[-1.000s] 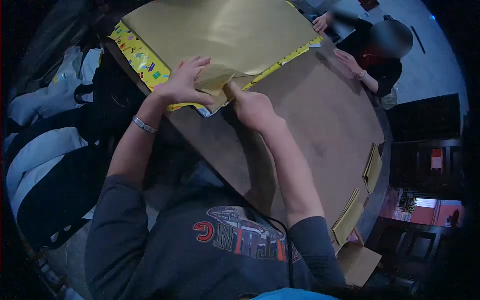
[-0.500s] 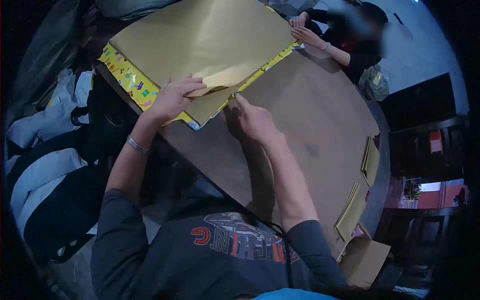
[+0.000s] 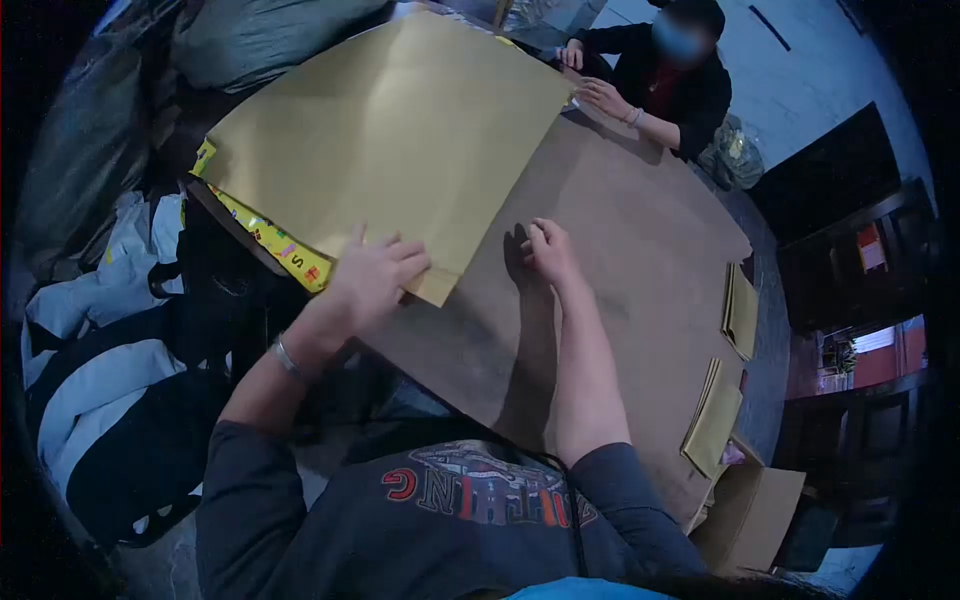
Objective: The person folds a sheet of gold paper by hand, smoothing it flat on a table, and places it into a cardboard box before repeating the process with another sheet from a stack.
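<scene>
A large golden-brown paper sheet lies across the table's far left part, with a narrow strip along its near edge. My left hand rests on that edge, thumb and fingers spread over the paper. A yellow printed sheet with colourful small pictures shows under its left side. To the right of the paper, my right hand is held over the bare tabletop, fingers curled in and apart from the sheet. I see nothing in it.
Across the brown table, a co-worker's hand touches the far corner of the paper. Folded brown paper pieces lie at the right edge, near a cardboard box. Large sacks and dark-and-white bags crowd the left.
The brown sheet has shifted toward me, covering more of the yellow one, and its raised near edge now lies flatter. My right hand has moved right, away from the edge, and curled its pointing finger.
</scene>
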The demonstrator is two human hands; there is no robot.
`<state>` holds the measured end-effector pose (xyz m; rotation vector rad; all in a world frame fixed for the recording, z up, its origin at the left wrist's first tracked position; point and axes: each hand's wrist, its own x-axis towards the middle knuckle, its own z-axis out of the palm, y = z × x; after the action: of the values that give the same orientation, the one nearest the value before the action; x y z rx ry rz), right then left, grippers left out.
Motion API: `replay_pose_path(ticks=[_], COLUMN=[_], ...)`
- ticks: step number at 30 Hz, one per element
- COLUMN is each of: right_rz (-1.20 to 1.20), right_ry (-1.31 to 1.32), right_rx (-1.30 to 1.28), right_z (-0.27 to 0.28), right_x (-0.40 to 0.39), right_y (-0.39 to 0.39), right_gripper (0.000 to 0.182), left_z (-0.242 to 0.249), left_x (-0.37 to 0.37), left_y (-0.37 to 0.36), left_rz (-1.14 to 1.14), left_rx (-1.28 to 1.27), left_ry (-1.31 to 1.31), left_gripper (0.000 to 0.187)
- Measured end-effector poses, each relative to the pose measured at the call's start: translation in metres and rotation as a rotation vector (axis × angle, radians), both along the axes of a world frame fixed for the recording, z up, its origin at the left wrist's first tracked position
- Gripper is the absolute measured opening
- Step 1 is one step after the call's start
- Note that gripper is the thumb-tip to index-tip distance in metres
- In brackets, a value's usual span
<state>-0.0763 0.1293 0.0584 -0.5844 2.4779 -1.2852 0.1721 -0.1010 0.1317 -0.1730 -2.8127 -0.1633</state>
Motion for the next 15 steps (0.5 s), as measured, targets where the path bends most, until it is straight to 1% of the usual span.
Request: replay_pose_path(ticks=[2, 3, 4, 5, 6, 7, 8, 9, 11, 12, 14, 15], right_rz=[-0.050, -0.115, -0.114, -0.194, -0.272, -0.359, -0.349, -0.359, -0.379, -0.370, -0.329, -0.323], right_ry=[-0.059, -0.161, -0.161, -0.247, -0.332, -0.232, -0.233, -0.255, -0.299, -0.301, -0.265, -0.265], right_rx=[-0.014, -0.069, -0.072, -0.125, -0.178, -0.119, -0.120, -0.113, -0.097, -0.097, -0.086, -0.087], right_z=[-0.016, -0.011, -0.011, -0.017, -0.012, -0.008, -0.010, -0.012, -0.015, -0.017, -0.020, -0.021], right_x=[-0.021, -0.017, -0.020, -0.029, -0.028, -0.025, -0.024, -0.027, -0.031, -0.031, -0.028, -0.026], right_y=[0.008, 0.009, 0.011, 0.019, 0.020, 0.022, 0.023, 0.027, 0.033, 0.034, 0.037, 0.036], right_gripper=[0.042, 0.048, 0.048, 0.051, 0.054, 0.057, 0.057, 0.053, 0.044, 0.044, 0.034, 0.034], left_z=[-0.008, -0.008, -0.006, -0.005, -0.011, -0.014, -0.015, -0.023, -0.033, -0.037, -0.034, -0.023], left_x=[0.008, 0.015, 0.021, 0.028, 0.034, 0.040, 0.047, 0.052, 0.058, 0.059, 0.060, 0.053], left_y=[0.025, 0.038, 0.053, 0.068, 0.082, 0.096, 0.109, 0.122, 0.141, 0.146, 0.148, 0.139], left_rz=[-0.071, -0.105, -0.128, -0.150, -0.160, -0.202, -0.240, -0.260, -0.321, -0.361, -0.500, -0.600], left_rx=[0.028, 0.049, 0.075, 0.102, 0.056, 0.084, 0.114, 0.147, 0.109, 0.089, 0.119, 0.178], left_ry=[0.041, 0.080, 0.029, -0.024, 0.013, -0.040, -0.093, -0.112, -0.227, -0.205, -0.326, -0.533], left_gripper=[0.032, 0.028, 0.028, 0.028, 0.028, 0.028, 0.028, 0.027, 0.037, 0.038, 0.041, 0.049])
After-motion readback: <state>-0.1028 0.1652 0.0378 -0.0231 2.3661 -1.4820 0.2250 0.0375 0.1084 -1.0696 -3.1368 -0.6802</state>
